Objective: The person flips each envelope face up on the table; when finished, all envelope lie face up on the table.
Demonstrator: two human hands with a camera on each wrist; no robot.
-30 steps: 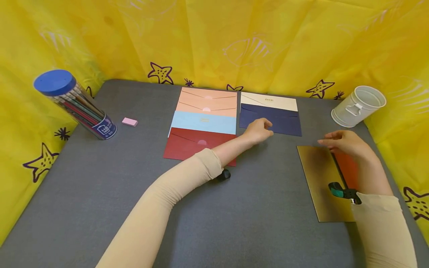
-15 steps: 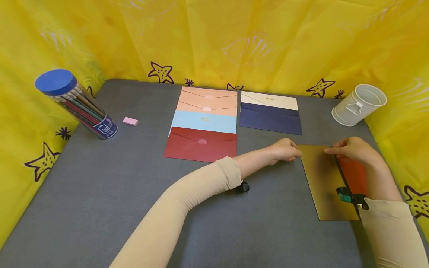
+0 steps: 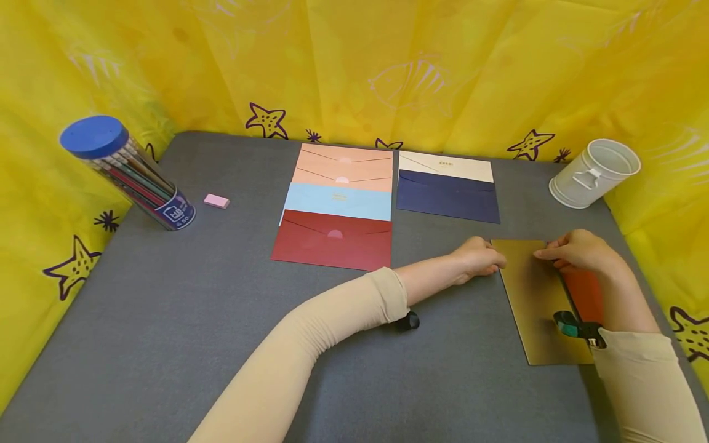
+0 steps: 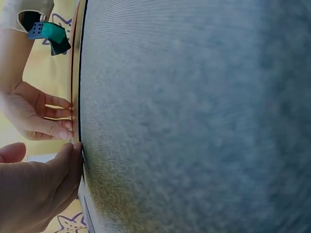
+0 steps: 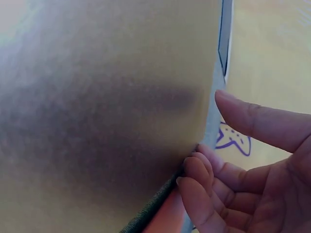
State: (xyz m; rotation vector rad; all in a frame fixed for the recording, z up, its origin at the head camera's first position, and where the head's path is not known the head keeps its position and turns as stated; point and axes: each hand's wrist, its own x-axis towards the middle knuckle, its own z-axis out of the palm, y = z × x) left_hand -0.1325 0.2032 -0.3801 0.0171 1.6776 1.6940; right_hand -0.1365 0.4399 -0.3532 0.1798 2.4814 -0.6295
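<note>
A plain gold envelope-like rectangle (image 3: 526,295) lies at the right of the table, over an orange one (image 3: 586,292) that shows along its right side. A dark green edge (image 5: 148,209) runs between them in the right wrist view. My left hand (image 3: 477,257) has its fingertips at the gold piece's left edge, near the upper corner; its thumb stands apart in the left wrist view. At the upper right corner is my right hand (image 3: 576,251). Its loosely bent fingers (image 5: 199,170) touch the edge there, while the thumb is held away from them.
Peach (image 3: 344,165), light blue (image 3: 340,200) and dark red (image 3: 332,243) envelopes overlap at the middle. Cream (image 3: 443,165) and navy (image 3: 448,197) ones overlap beside them. A white metal cup (image 3: 592,175), a pink eraser (image 3: 216,200) and a pencil tub (image 3: 135,175) stand farther out.
My left hand has moved from beside the navy envelope rightward and nearer to me, to the gold piece's left edge. My right hand has shifted slightly down at the upper right corner.
</note>
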